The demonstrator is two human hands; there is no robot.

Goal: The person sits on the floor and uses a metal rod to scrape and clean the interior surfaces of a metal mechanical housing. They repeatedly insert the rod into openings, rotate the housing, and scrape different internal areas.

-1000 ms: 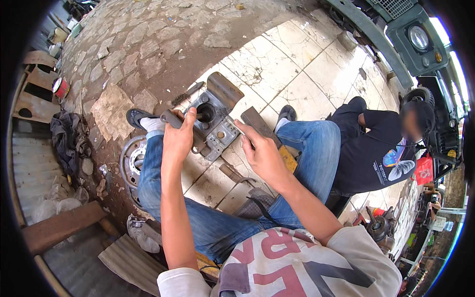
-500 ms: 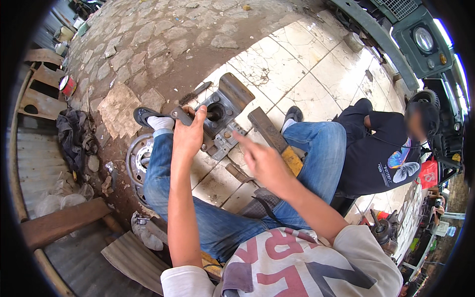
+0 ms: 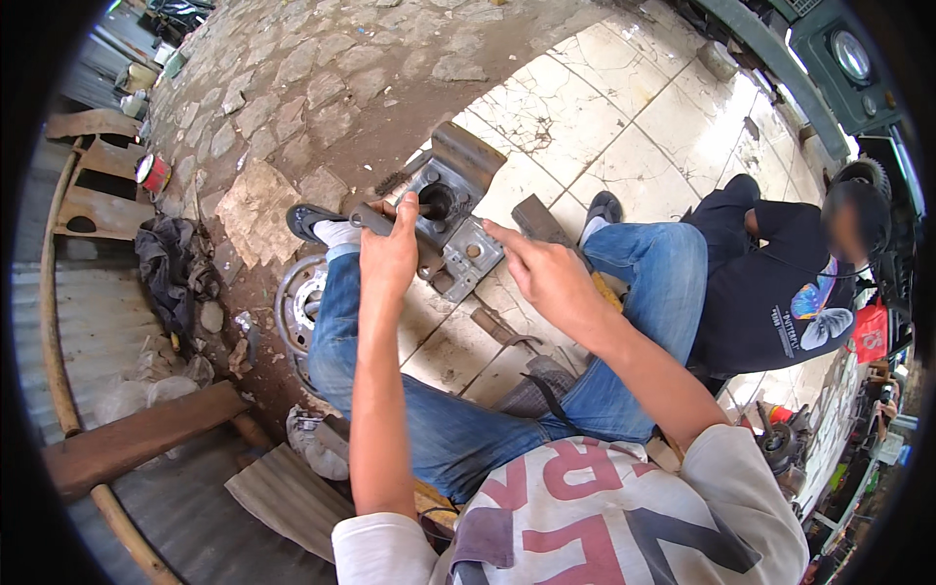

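Between my knees stands a dark grey metal assembly (image 3: pixel 430 183) with a round hole and a curved plate at its far end. At its near side sits a flat light-grey metal plate (image 3: pixel 458 265) with holes. My left hand (image 3: pixel 390 257) is closed round a dark metal lever-like part (image 3: pixel 370 218) at the assembly's left side, thumb up along it. My right hand (image 3: pixel 554 281) holds nothing; its index finger points out, the tip at the plate's far right edge, and its other fingers are loosely bent.
A wire brush (image 3: pixel 392 182) lies beyond the assembly. A steel bar (image 3: pixel 538 218) lies to its right, a hammer-like tool (image 3: pixel 495 326) nearer me. A silver wheel rim (image 3: pixel 289 304) stands by my left leg. Another person (image 3: pixel 770 283) sits at the right.
My right hand has moved forward, its finger now at the plate instead of hovering nearer me. My left hand keeps its hold on the dark part. The whole view has shifted slightly.
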